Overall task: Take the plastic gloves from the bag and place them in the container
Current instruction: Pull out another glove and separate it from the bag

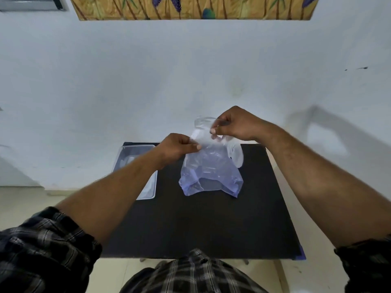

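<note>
Left hand (178, 145) is pinching the bag (210, 174) near its top edge, thumb and fingers clamped on the film. Right hand (234, 124) is pinching a clear glove (204, 129), up at the bag's mouth, slightly higher and further from me than the left. Both hands are gripping plastic, neither is loose.

I'm holding the bag upright over the black table (203, 225). It is bluish, translucent and crumpled, bottom corners flaring out and appearing to be touching the tabletop, though I can't confirm contact. Glove film is sticking up above the bag's mouth between my 2 hands. More clear plastic is hanging off the right side of the bag under my right wrist; can't tell if that is glove or bag.

Container (135, 163) is sitting on the table's left edge, well left of the bag, partly hidden by my left forearm. It is clear, rectangular, with rounded corners. Something pale is showing inside near its far end, too blurred to identify.

Both my forearms are bare, with plaid sleeves (46, 246) rolled up past the elbows. Table is standing against a pale wall (148, 77), and a patterned fabric (194, 7) is hanging along the top of it.
</note>
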